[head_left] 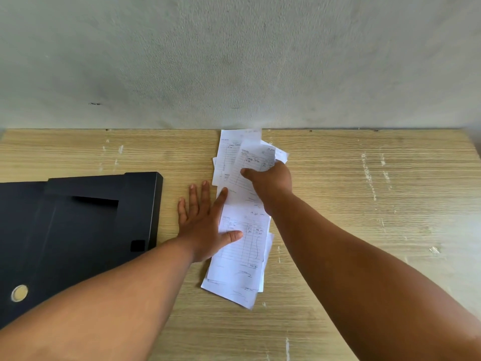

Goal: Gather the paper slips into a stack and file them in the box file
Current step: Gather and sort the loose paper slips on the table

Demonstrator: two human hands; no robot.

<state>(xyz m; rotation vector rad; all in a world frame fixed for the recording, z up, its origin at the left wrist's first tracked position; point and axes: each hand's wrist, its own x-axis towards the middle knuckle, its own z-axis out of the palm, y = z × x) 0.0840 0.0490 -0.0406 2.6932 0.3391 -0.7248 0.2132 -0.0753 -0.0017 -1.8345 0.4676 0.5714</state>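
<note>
A: Where do the paper slips [240, 246] lie?

B: In a loose, overlapping run at the centre of the frame, long axis going from the table's far edge toward the lower centre.

A: And the hands?

B: The right hand [270, 182] is at the upper end, fingers curled, pinching a slip or two. The left hand [205, 225] lies flat and spread on the run's left edge, thumb across the lower slips.

A: The box file [78, 225]?

B: Closed, it seems, at the left of the frame, just beside the left hand, so that hand is nearer it.
</note>
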